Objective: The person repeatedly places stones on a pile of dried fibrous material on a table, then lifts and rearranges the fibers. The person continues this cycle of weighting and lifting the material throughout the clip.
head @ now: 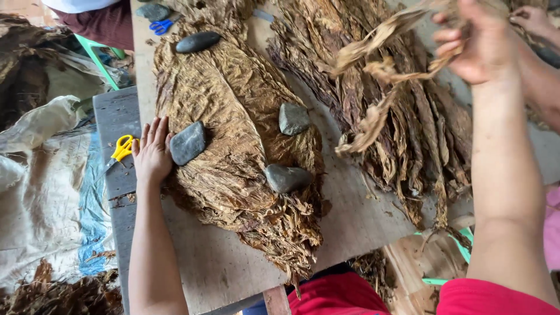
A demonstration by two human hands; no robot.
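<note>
left hand (153, 153): flat, fingers spread, palm down on left edge of leaf stack (233, 146); fingertips touching grey stone (188, 143)
right hand (475, 44): raised at top right, fingers closed around a crumpled dried leaf (379, 70); leaf hangs down-left from the grip, over loose pile (402, 122)
leaf stack: flattened brown leaves, centre-left of table (216, 268), long axis running away from the camera
stones: four on the stack – one by left hand, one mid-right (293, 118), one lower right (287, 178), dark one at far end (198, 41)
loose pile: unflattened leaves, right half of table, just beside stack
yellow scissors (121, 149): on table edge, just left of left hand
blue scissors (160, 26): far end, beside another stone
other hand (534, 20): second person's, top right corner, near pile
</note>
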